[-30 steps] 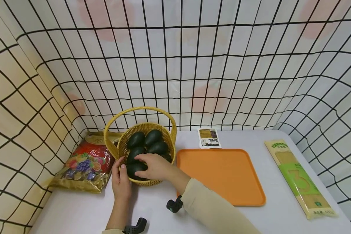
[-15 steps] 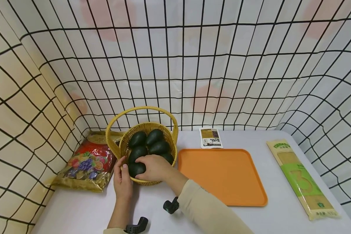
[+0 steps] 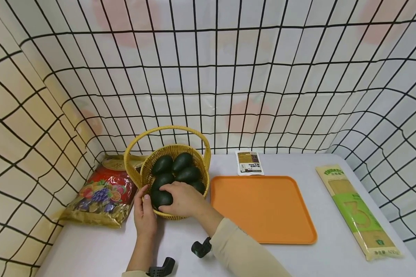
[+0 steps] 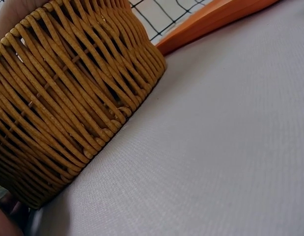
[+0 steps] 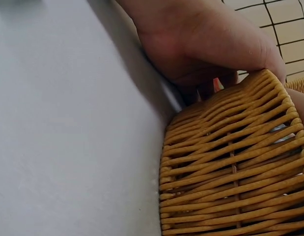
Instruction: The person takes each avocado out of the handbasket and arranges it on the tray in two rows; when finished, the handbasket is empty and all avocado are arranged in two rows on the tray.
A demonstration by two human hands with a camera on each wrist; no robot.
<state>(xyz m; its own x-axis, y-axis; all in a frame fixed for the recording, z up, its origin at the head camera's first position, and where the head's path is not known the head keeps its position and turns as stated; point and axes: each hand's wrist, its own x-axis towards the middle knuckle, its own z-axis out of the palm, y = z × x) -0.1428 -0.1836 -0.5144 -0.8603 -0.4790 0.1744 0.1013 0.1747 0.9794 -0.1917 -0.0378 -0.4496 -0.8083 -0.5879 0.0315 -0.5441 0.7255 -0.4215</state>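
A yellow wicker basket [image 3: 143, 181] with a tall arched handle stands at centre-left in the head view. Several dark green avocados [image 3: 183, 161] lie inside it. My left hand [image 3: 145, 217] grips the basket's left front side; in the right wrist view its thumb lies at the rim and its fingers reach along the outer wall. Over the front of the basket, my right hand [image 3: 184, 200] holds the front avocado [image 3: 160, 198] between thumb and fingers. Part of that avocado and some of the fingers are hidden. The left wrist view shows the woven wall [image 4: 78, 88] close up.
An orange tray [image 3: 260, 209] lies right of the basket. Behind it is a small white-and-brown packet [image 3: 249, 163]. A red and gold fruit-print bag [image 3: 102, 196] sits at left, and a long noodle pack [image 3: 357, 211] at far right. Black grid netting [image 3: 215, 80] surrounds the table.
My right hand's fingers, spread over the front avocado a second ago, have drawn in closer around it. The left hand and basket keep their place.
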